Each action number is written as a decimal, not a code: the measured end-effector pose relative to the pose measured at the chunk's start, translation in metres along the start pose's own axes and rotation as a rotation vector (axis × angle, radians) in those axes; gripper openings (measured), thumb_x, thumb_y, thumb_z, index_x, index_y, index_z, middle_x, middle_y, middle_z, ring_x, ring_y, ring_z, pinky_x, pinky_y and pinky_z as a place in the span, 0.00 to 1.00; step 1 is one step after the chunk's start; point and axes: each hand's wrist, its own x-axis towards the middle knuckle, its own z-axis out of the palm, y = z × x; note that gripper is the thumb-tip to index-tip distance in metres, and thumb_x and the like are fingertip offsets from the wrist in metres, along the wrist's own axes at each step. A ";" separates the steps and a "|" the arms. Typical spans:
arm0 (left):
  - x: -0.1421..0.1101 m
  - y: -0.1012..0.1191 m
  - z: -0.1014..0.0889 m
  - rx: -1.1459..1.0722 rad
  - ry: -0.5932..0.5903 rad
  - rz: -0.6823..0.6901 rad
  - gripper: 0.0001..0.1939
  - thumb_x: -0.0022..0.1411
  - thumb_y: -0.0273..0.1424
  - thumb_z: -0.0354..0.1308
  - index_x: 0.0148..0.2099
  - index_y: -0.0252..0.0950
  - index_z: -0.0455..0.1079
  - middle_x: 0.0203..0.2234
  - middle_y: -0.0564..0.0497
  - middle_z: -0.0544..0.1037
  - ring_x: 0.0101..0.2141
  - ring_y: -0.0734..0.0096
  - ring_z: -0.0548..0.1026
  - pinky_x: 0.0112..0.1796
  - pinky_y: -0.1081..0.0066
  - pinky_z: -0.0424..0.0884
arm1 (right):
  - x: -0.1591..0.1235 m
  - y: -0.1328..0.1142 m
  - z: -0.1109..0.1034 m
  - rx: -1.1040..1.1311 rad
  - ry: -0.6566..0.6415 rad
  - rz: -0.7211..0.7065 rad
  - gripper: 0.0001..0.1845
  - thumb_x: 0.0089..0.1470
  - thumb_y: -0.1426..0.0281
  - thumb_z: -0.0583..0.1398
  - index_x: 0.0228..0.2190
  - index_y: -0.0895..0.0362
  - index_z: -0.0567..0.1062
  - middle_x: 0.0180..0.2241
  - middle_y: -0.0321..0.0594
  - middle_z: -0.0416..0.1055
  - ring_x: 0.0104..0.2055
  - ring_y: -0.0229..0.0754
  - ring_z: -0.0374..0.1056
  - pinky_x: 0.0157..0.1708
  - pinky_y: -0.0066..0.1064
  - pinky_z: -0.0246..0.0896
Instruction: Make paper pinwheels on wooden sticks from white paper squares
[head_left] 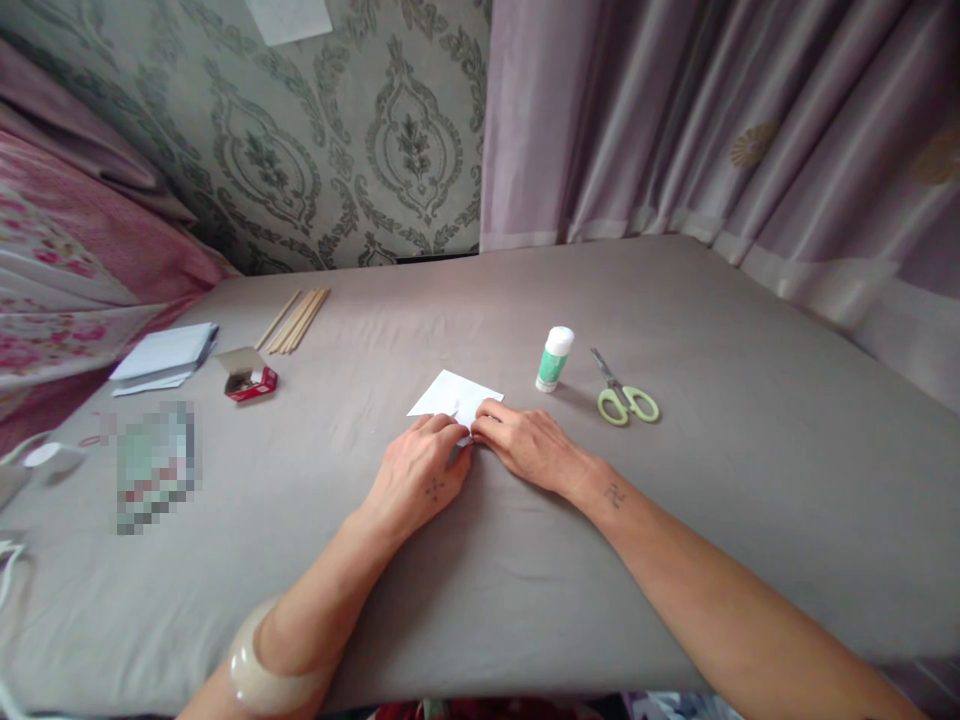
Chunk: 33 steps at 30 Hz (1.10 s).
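Note:
A small white sheet of paper (pixel 454 396) lies on the grey cloth-covered surface (pixel 675 520) in the middle. My left hand (pixel 420 475) rests on its near edge with the fingers curled down and pressed on the paper. My right hand (pixel 529 445) meets it from the right, fingertips pinched on the same near edge. Both hands cover the paper's near part. A white bangle (pixel 262 675) sits on my left wrist.
A green-and-white glue stick (pixel 554 359) stands right of the paper, with green-handled scissors (pixel 622 395) beyond it. At the left are wooden sticks (pixel 294 320), a small red open box (pixel 249 376), a stack of white papers (pixel 166 355) and a blurred packet (pixel 154 465). Curtains hang behind.

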 end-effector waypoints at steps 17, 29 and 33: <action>0.000 0.001 -0.007 0.038 0.002 -0.091 0.13 0.65 0.31 0.48 0.33 0.38 0.71 0.31 0.48 0.78 0.34 0.67 0.75 0.34 0.71 0.66 | -0.001 -0.007 -0.005 0.320 0.026 0.073 0.06 0.60 0.70 0.56 0.39 0.57 0.72 0.42 0.42 0.71 0.43 0.40 0.68 0.42 0.30 0.58; -0.002 0.000 -0.008 -0.028 -0.052 -0.074 0.10 0.64 0.28 0.48 0.37 0.37 0.72 0.35 0.47 0.77 0.39 0.65 0.75 0.39 0.70 0.69 | 0.004 0.001 0.004 0.498 0.125 0.152 0.05 0.56 0.74 0.58 0.31 0.58 0.75 0.33 0.37 0.73 0.32 0.35 0.66 0.33 0.25 0.56; -0.003 -0.001 -0.004 -0.047 -0.061 -0.058 0.11 0.65 0.31 0.49 0.38 0.37 0.73 0.38 0.47 0.77 0.43 0.64 0.75 0.42 0.69 0.70 | 0.006 -0.004 0.007 0.462 0.155 0.247 0.07 0.56 0.72 0.57 0.30 0.57 0.76 0.33 0.37 0.74 0.30 0.35 0.65 0.31 0.26 0.55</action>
